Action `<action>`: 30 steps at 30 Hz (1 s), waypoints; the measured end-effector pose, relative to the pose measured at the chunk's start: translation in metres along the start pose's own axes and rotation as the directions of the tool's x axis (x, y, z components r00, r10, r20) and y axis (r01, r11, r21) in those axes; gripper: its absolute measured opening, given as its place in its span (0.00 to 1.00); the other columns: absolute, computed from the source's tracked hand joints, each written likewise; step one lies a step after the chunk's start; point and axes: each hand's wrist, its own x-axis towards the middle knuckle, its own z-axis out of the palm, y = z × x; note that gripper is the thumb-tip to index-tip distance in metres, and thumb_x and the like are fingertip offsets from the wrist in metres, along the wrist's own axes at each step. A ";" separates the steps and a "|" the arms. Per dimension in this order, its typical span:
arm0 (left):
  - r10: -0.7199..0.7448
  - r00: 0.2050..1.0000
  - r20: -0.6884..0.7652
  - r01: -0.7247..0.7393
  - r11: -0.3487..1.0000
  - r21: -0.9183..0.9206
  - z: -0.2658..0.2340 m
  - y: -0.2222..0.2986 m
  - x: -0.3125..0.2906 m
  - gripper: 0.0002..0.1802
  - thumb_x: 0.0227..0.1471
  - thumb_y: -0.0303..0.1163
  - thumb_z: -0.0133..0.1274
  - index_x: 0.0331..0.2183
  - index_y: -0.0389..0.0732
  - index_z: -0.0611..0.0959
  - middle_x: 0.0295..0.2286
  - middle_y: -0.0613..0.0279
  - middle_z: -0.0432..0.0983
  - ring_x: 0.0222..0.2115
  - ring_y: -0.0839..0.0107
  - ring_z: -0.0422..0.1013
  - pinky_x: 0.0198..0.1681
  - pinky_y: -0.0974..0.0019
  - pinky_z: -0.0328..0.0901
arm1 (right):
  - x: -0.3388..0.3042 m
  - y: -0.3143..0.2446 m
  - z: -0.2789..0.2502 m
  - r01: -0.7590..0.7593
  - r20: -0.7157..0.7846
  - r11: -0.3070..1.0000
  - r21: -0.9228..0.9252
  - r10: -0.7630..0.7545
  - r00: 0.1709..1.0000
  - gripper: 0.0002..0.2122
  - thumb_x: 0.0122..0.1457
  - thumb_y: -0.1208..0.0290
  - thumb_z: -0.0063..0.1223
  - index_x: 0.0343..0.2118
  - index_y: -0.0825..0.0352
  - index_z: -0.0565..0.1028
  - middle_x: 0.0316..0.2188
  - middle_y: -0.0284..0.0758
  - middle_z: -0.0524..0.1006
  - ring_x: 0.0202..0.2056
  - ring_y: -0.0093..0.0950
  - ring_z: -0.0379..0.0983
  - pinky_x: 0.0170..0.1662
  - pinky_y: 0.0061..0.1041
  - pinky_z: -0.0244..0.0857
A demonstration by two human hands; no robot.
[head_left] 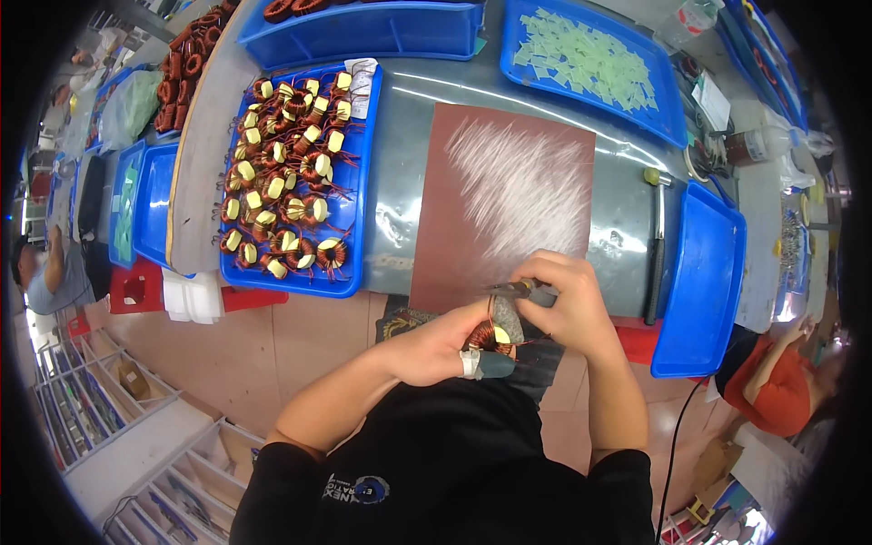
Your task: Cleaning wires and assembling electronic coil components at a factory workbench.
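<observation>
We take the clock centre at the wire-wound coil (480,338), held in front of the body off the near edge of the bench, 12 pointing away from us. Our left hand (434,349), at 9 o'clock, is closed around the coil; its thumb wears a dark cover (496,366) with white wrap. Our right hand (570,298), at 2 o'clock, grips pliers (518,289), tips close to a raised wire lead (491,309); we cannot tell whether they touch.

Handling: we judge the coil compact, fairly heavy for its size and rigid in the body, the windings smooth and somewhat slippery. The leads should be springy and easily bent. Take hold across the wound ring and the yellow block (502,336); do not lift by the leads.

Beyond, at 12 o'clock, lies a scuffed brown sheet (443,227). At 2 o'clock lies a hammer (655,263). Between 10 and 11 o'clock, a blue tray (352,227) bears similar coils (276,188). Farthest, between 12 and 1, another tray (674,125) holds pale green pieces (586,56).
</observation>
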 end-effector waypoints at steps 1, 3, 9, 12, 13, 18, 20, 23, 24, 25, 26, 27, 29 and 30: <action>0.002 1.000 -0.007 -0.003 1.000 -0.025 0.000 -0.001 0.000 0.26 0.53 0.26 0.60 0.52 0.37 0.70 0.40 0.63 0.74 0.42 0.75 0.71 0.48 0.68 0.66 | 0.001 0.001 0.002 -0.001 0.003 1.000 0.000 0.001 1.000 0.09 0.40 0.82 0.59 0.29 0.71 0.77 0.23 0.37 0.75 0.26 0.32 0.73 0.31 0.26 0.66; 0.009 1.000 -0.014 -0.010 0.999 -0.050 0.000 -0.001 -0.001 0.26 0.53 0.26 0.60 0.52 0.37 0.70 0.40 0.63 0.74 0.41 0.75 0.71 0.48 0.68 0.66 | 0.003 0.003 0.007 0.012 0.001 1.000 0.006 -0.012 1.000 0.09 0.42 0.82 0.60 0.29 0.71 0.77 0.24 0.38 0.74 0.26 0.32 0.73 0.30 0.26 0.65; -0.042 0.996 -0.084 0.035 0.996 -0.083 0.002 -0.005 -0.001 0.24 0.53 0.25 0.59 0.50 0.39 0.71 0.38 0.66 0.74 0.38 0.80 0.70 0.39 0.74 0.66 | 0.007 0.008 0.008 -0.005 0.055 1.000 -0.021 0.006 0.998 0.09 0.43 0.82 0.60 0.30 0.70 0.77 0.24 0.39 0.74 0.26 0.33 0.73 0.31 0.26 0.66; 0.031 0.993 -0.111 -0.038 0.998 -0.060 0.005 -0.007 0.000 0.23 0.53 0.24 0.58 0.50 0.40 0.71 0.37 0.68 0.73 0.33 0.83 0.68 0.30 0.77 0.63 | 0.007 0.006 0.006 -0.018 0.066 1.000 -0.018 0.019 0.998 0.08 0.44 0.83 0.60 0.30 0.71 0.77 0.24 0.38 0.75 0.27 0.32 0.74 0.32 0.27 0.66; -0.002 0.994 -0.106 -0.012 0.991 -0.131 0.007 -0.004 -0.001 0.24 0.53 0.24 0.58 0.51 0.40 0.70 0.37 0.67 0.73 0.30 0.82 0.68 0.27 0.77 0.62 | 0.007 0.006 0.005 -0.019 0.064 1.000 -0.020 0.021 0.998 0.08 0.44 0.83 0.60 0.30 0.71 0.77 0.24 0.38 0.75 0.27 0.32 0.74 0.32 0.27 0.66; 0.003 0.995 -0.097 -0.027 0.967 -0.253 0.010 0.004 0.002 0.23 0.55 0.22 0.53 0.52 0.42 0.67 0.34 0.65 0.71 0.23 0.81 0.65 0.21 0.76 0.59 | 0.013 0.002 0.002 0.008 0.135 0.997 0.076 -0.018 0.991 0.13 0.48 0.81 0.61 0.39 0.68 0.78 0.32 0.39 0.77 0.35 0.37 0.76 0.39 0.30 0.69; 0.089 0.989 -0.120 -0.118 0.956 -0.267 0.010 0.001 0.004 0.25 0.55 0.20 0.52 0.53 0.42 0.65 0.34 0.62 0.72 0.23 0.80 0.67 0.22 0.75 0.61 | 0.012 0.004 0.001 0.032 0.109 0.997 0.065 -0.039 0.993 0.14 0.48 0.82 0.60 0.41 0.68 0.78 0.34 0.40 0.76 0.36 0.37 0.75 0.40 0.30 0.69; 0.111 0.980 -0.162 -0.154 0.948 -0.278 0.010 0.000 0.004 0.26 0.55 0.20 0.54 0.53 0.42 0.64 0.35 0.61 0.72 0.23 0.79 0.67 0.22 0.75 0.62 | 0.010 0.007 0.000 0.049 0.016 0.998 0.033 -0.050 0.999 0.15 0.49 0.82 0.60 0.42 0.69 0.77 0.35 0.40 0.76 0.38 0.37 0.75 0.43 0.31 0.69; 0.110 0.981 -0.162 -0.153 0.949 -0.277 0.009 -0.001 0.003 0.26 0.55 0.20 0.54 0.53 0.42 0.64 0.35 0.61 0.72 0.23 0.79 0.67 0.22 0.75 0.62 | 0.008 0.008 -0.001 0.045 -0.048 0.999 0.012 -0.044 0.998 0.15 0.48 0.83 0.60 0.42 0.70 0.77 0.34 0.40 0.76 0.38 0.37 0.75 0.43 0.31 0.69; 0.097 0.980 -0.172 -0.139 0.957 -0.255 0.007 -0.002 0.003 0.26 0.55 0.20 0.54 0.53 0.42 0.64 0.36 0.61 0.72 0.23 0.79 0.67 0.23 0.75 0.63 | 0.005 0.007 -0.003 0.045 -0.049 0.999 0.013 -0.044 0.998 0.15 0.48 0.83 0.60 0.42 0.70 0.77 0.34 0.40 0.76 0.38 0.37 0.75 0.43 0.31 0.69; 0.085 0.979 -0.183 -0.127 0.964 -0.232 0.006 -0.004 0.002 0.25 0.56 0.21 0.55 0.52 0.42 0.64 0.37 0.61 0.72 0.23 0.79 0.67 0.23 0.75 0.63 | 0.004 0.005 -0.008 0.036 -0.087 0.999 -0.024 -0.038 0.995 0.15 0.48 0.82 0.61 0.41 0.70 0.77 0.34 0.40 0.76 0.38 0.38 0.74 0.42 0.31 0.68; 0.086 0.979 -0.184 -0.128 0.964 -0.231 0.004 -0.006 0.002 0.25 0.56 0.21 0.55 0.52 0.42 0.64 0.37 0.61 0.72 0.23 0.79 0.67 0.23 0.75 0.63 | 0.001 0.002 -0.012 0.026 -0.125 0.998 -0.060 -0.033 0.992 0.15 0.48 0.81 0.62 0.41 0.70 0.77 0.34 0.40 0.75 0.37 0.38 0.74 0.42 0.32 0.68; 0.106 0.965 -0.242 -0.151 0.973 -0.175 0.003 -0.011 0.003 0.25 0.56 0.23 0.56 0.51 0.41 0.64 0.36 0.62 0.72 0.24 0.80 0.67 0.24 0.75 0.64 | -0.011 -0.007 -0.018 0.026 -0.175 0.974 -0.226 -0.067 0.982 0.16 0.46 0.79 0.63 0.41 0.69 0.77 0.34 0.39 0.75 0.37 0.39 0.73 0.40 0.32 0.67; 0.110 0.963 -0.246 -0.155 0.973 -0.172 0.002 -0.013 0.004 0.25 0.56 0.23 0.56 0.51 0.41 0.64 0.36 0.62 0.72 0.24 0.80 0.67 0.24 0.75 0.64 | -0.017 -0.013 -0.020 0.020 -0.216 0.924 -0.383 -0.110 0.970 0.16 0.45 0.78 0.64 0.40 0.68 0.77 0.34 0.39 0.74 0.36 0.39 0.72 0.39 0.33 0.67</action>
